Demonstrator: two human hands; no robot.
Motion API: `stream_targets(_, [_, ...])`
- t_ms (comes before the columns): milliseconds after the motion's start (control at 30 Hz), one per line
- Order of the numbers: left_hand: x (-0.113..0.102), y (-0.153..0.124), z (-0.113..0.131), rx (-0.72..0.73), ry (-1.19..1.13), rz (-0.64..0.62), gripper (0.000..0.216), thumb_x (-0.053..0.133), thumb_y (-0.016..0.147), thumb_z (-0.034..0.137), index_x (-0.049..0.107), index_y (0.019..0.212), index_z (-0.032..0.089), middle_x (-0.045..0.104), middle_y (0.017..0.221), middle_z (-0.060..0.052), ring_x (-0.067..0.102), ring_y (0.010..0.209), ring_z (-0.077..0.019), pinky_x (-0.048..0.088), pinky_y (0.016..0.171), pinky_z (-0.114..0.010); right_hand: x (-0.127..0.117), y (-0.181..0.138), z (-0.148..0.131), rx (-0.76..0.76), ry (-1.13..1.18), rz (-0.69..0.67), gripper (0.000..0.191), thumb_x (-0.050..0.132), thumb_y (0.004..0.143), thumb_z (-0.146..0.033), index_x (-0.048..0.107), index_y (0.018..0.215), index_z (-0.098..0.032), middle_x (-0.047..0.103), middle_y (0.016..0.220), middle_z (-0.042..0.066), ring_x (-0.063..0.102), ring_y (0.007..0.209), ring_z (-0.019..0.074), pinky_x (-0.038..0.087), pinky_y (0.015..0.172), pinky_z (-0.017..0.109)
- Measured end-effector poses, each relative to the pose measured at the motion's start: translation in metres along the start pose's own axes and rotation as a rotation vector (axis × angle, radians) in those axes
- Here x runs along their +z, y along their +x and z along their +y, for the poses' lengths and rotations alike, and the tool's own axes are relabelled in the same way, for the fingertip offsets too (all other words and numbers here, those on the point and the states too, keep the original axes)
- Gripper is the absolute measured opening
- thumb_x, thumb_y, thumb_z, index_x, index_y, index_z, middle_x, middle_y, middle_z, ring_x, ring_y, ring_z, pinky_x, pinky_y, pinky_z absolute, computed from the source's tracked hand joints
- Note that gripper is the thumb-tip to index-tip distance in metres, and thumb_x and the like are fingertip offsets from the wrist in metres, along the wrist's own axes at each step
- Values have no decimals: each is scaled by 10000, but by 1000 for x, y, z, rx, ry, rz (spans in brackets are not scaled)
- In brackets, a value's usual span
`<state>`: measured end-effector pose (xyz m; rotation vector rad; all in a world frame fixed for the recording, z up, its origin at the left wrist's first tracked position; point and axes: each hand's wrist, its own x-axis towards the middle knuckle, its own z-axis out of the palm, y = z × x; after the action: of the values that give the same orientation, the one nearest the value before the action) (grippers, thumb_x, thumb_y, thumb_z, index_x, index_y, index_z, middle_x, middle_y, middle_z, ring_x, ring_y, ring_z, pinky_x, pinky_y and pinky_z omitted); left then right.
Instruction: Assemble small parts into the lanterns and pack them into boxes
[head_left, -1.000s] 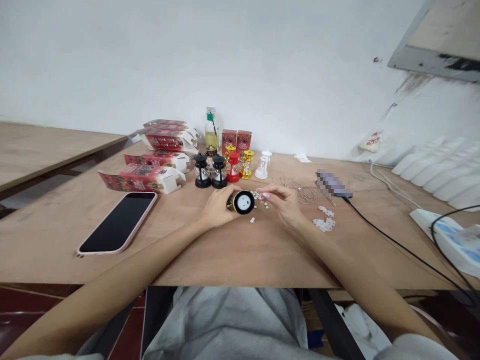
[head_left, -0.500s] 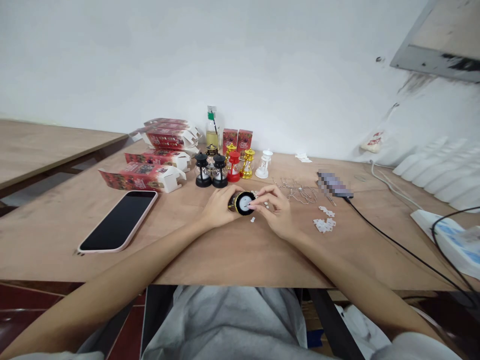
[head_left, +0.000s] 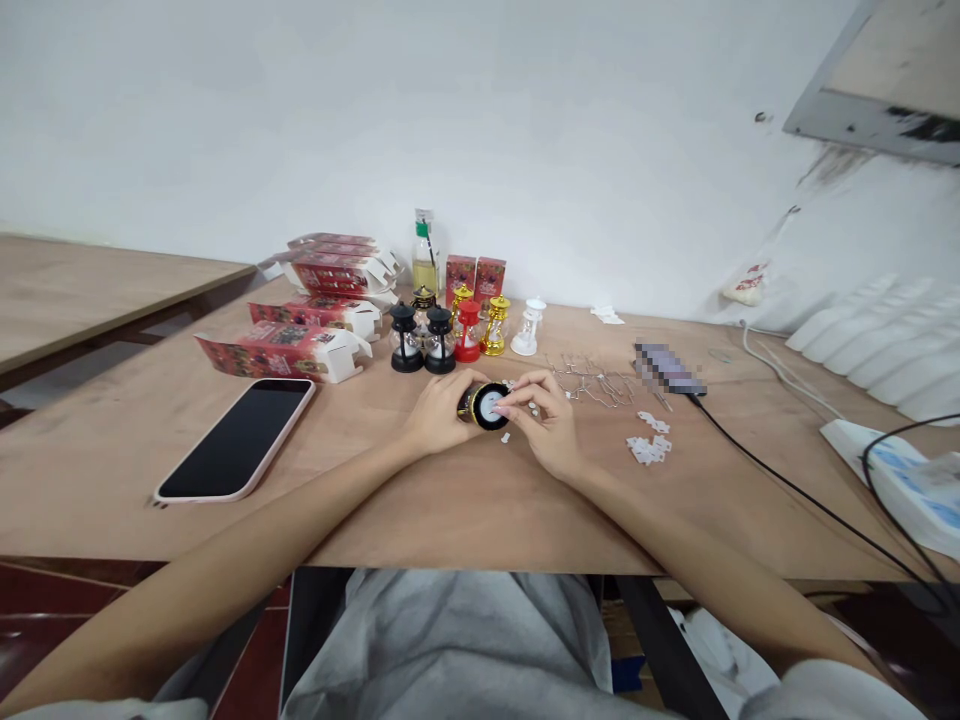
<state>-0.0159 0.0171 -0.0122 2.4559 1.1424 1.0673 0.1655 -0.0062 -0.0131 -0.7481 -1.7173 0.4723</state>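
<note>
My left hand [head_left: 437, 412] is wrapped round a small black and gold toy lantern [head_left: 484, 405] lying on its side on the wooden table [head_left: 465, 500], its white round base facing me. My right hand [head_left: 546, 420] is pinched at that base, fingertips pressed against it; whether a small white piece is between them I cannot make out. Loose small white pieces [head_left: 649, 448] lie to the right, and one white piece [head_left: 505, 438] lies just below the lantern.
Several little lanterns [head_left: 450, 335] in black, red, gold and white stand behind my hands. Red printed cartons [head_left: 300, 350] lie at the left, near a phone [head_left: 238, 440] with a pink case. Wire hooks [head_left: 596, 382], a black cable [head_left: 795, 490] and a bottle [head_left: 424, 262] are also there.
My right hand has come left from the scattered white pieces to the lantern's base and now pinches against it. My left hand has kept hold of the lantern.
</note>
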Motion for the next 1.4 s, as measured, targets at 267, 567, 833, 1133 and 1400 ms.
stream_targets(267, [1,0,-2,11,15,1,379,678,697,366,541,1017,214,664,1026,-42,623,950,-243,443,833,-348,-2,-2,-1,-85,-104,-4,94,645,820,-230,712,791,-289,509,915,25,547,884,164,479,800,337])
stream_targets(567, [1,0,-3,19,25,4,389,677,694,365,528,1022,216,659,1037,-39,623,959,-237,452,846,-352,-5,-4,-1,-214,-149,-48,89,643,818,-210,712,812,-266,505,934,32,556,869,159,489,802,349])
stream_targets(833, [-2,-1,1,41,66,1,382,656,705,365,532,1026,202,664,1047,-49,620,979,-240,437,842,-356,-2,-2,0,-80,-29,15,24,720,757,-265,701,748,-253,511,943,25,559,910,164,473,841,350])
stream_targets(1133, [-4,-2,6,61,135,-42,384,624,693,316,527,1046,200,665,1083,-61,610,1011,-252,393,827,-365,-3,-2,4,-13,69,-68,115,757,708,-347,702,691,-248,529,943,25,562,922,170,475,878,368])
stream_targets(1400, [-5,-2,5,75,150,-43,385,622,690,305,526,1047,197,668,1077,-57,610,1000,-249,379,816,-361,-3,-1,5,14,168,-81,89,761,703,-343,717,695,-266,537,940,23,569,930,175,472,891,379])
